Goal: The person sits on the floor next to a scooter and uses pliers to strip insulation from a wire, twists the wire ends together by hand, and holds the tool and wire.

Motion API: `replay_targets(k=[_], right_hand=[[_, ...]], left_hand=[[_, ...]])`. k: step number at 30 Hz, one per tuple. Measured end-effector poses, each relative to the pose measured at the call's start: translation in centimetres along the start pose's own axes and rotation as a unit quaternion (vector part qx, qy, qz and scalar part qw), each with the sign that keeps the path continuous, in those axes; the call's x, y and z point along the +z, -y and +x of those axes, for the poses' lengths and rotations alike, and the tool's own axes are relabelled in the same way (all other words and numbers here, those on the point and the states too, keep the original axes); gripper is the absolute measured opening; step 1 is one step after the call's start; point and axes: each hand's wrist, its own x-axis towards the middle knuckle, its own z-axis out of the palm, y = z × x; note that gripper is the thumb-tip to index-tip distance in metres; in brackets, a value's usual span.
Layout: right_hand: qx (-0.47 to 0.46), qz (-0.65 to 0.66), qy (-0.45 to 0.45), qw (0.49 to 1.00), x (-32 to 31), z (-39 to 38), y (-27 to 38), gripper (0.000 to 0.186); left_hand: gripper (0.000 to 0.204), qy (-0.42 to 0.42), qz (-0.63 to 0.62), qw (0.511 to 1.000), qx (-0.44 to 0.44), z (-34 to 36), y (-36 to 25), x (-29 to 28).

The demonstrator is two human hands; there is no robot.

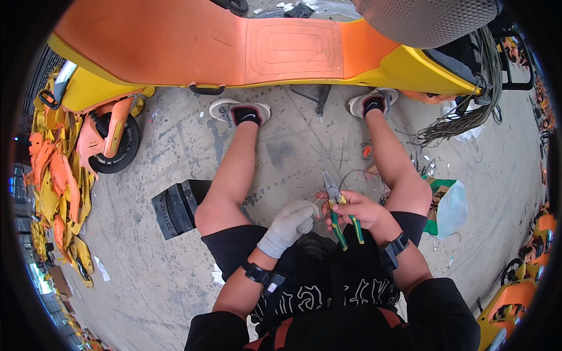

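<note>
While the right hand (364, 210) grasps the pliers (333, 193), the gloved left hand (294, 219) curls close by

Held in front of the body, the pliers sit inside the right hand's grip: head pointing away from the wearer, handles parted and running back toward the body. Left hand just to the left of them, fingers bent inward; cannot tell whether they close on anything.

Glove (275, 238) pale grey, fabric, snug at the wrist; right hand bare. Pliers' head grey metal, tapering; handles green and yellow, slightly bowed.

Farther ahead, a scooter (374, 67), yellow-edged, its orange footboard (294, 51) moulded with nested rounded ridges. Grey-brown cables (490, 73) hang bundled at its right, ends splayed. Black plastic part (171, 212), angular, ribbed, on scuffed concrete floor (129, 202). Crumpled bag (451, 210), green and clear, beside the right leg.
</note>
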Motion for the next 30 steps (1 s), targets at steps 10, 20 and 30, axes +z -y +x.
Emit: replay_targets(k=[10, 20, 30], right_hand=[[-0.018, -0.178, -0.077, 0.981, -1.2, 0.2, -0.7, 0.048], [-0.046, -0.190, -0.153, 0.969, -0.9, -0.2, 0.9, 0.044], [-0.058, -0.226, -0.101, 0.967, -1.4, 0.1, 0.0, 0.048]], left_hand=[[0.023, 0.019, 0.011, 1.000, -0.010, 0.4, -0.3, -0.7], [0.028, 0.028, 0.223, 0.974, -0.013, 1.9, 0.7, -1.9], [0.066, -0.169, 0.496, 0.849, 0.074, 4.2, 5.8, -7.0]])
